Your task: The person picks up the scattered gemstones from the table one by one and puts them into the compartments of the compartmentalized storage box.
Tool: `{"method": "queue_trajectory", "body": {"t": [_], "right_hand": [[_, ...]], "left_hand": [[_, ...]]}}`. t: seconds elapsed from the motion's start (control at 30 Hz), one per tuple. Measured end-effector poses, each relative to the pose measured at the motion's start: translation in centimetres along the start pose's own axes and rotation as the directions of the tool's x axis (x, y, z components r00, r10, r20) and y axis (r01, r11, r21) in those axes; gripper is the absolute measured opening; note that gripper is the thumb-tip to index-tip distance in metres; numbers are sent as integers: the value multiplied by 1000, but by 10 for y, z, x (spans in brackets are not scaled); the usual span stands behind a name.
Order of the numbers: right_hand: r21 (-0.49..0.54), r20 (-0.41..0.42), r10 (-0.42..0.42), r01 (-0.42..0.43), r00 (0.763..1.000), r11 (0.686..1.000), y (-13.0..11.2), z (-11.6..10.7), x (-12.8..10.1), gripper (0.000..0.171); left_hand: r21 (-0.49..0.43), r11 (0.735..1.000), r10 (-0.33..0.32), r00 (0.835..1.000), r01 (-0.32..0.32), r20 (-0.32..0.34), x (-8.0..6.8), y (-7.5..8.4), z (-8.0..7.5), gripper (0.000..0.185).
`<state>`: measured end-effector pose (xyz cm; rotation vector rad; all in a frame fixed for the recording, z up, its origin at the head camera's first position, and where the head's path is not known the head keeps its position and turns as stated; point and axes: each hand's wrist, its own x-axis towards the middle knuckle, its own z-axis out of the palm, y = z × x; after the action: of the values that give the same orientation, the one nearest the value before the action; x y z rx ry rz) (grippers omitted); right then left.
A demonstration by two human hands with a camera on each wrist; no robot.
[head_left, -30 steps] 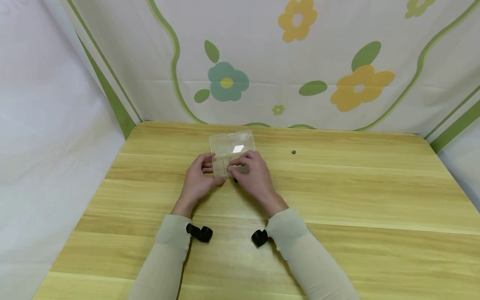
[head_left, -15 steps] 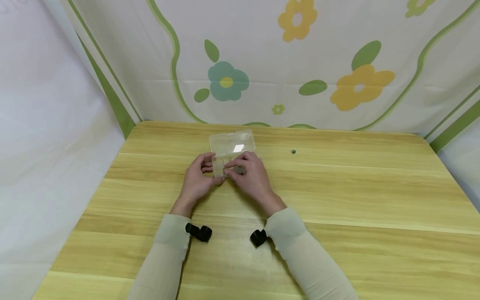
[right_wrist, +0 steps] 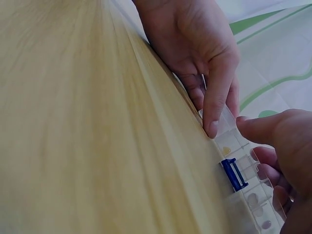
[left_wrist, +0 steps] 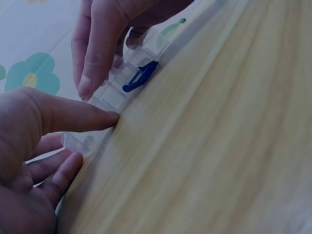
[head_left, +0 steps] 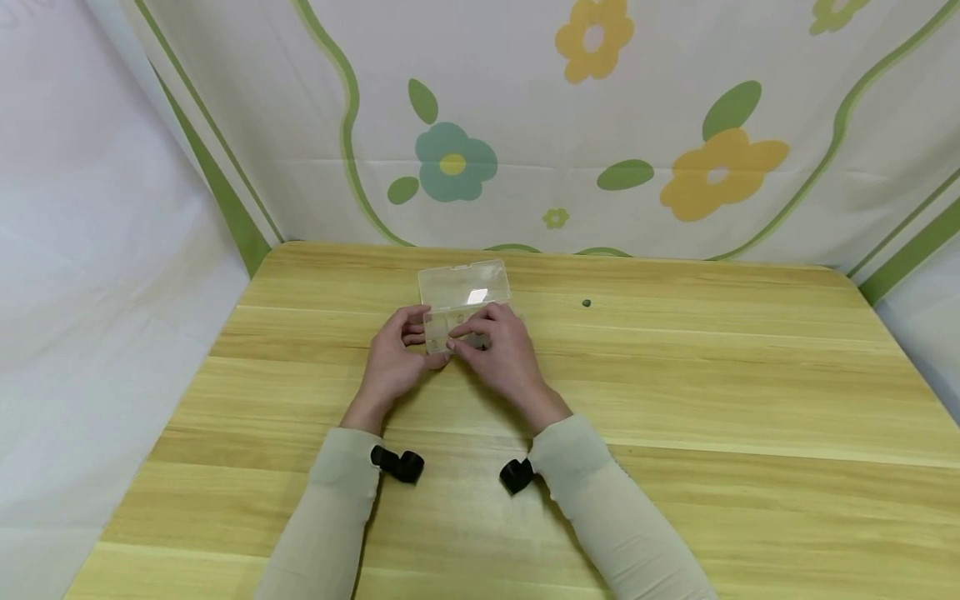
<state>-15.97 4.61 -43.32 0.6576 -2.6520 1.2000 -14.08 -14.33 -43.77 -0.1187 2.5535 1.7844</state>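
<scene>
A clear plastic compartment box (head_left: 437,327) lies on the table, its lid (head_left: 457,286) raised at the back. Its blue latch (right_wrist: 234,174) is at the front. My left hand (head_left: 397,354) grips the box's left end between thumb and fingers. Over the left compartments hovers my right hand (head_left: 506,354), thumb and forefinger tips close together; whether something small is between them cannot be made out. In the right wrist view a yellowish bead-like piece (right_wrist: 225,151) and a pinkish one (right_wrist: 266,224) lie in separate compartments. A small clear round piece (left_wrist: 88,141) shows in the left end compartment.
One small dark stone-like piece (head_left: 587,303) lies on the wooden table (head_left: 712,375), right of the box. Behind the table's far edge hangs a white cloth (head_left: 525,108) with printed flowers. Black wrist cameras (head_left: 516,476) sit on both sleeves.
My right fingertips have shifted slightly left over the box; a yellow spot seen by them earlier is no longer visible there. A small piece now shows in the front-left compartment. The left hand stays put.
</scene>
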Motion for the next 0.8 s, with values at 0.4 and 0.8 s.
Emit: {"method": "queue_trajectory", "body": {"t": [0.4,0.8], "right_hand": [[152,-88,24,-10,996,988,3,-7,0,7],[211,-115,94,-68,989,975,16,-19,0,6]], "left_hand": [[0,1000,-4,1000,4,-4,0,0,1,81],[6,1000,-3,1000,3,-8,-1,-1,1,82]]}}
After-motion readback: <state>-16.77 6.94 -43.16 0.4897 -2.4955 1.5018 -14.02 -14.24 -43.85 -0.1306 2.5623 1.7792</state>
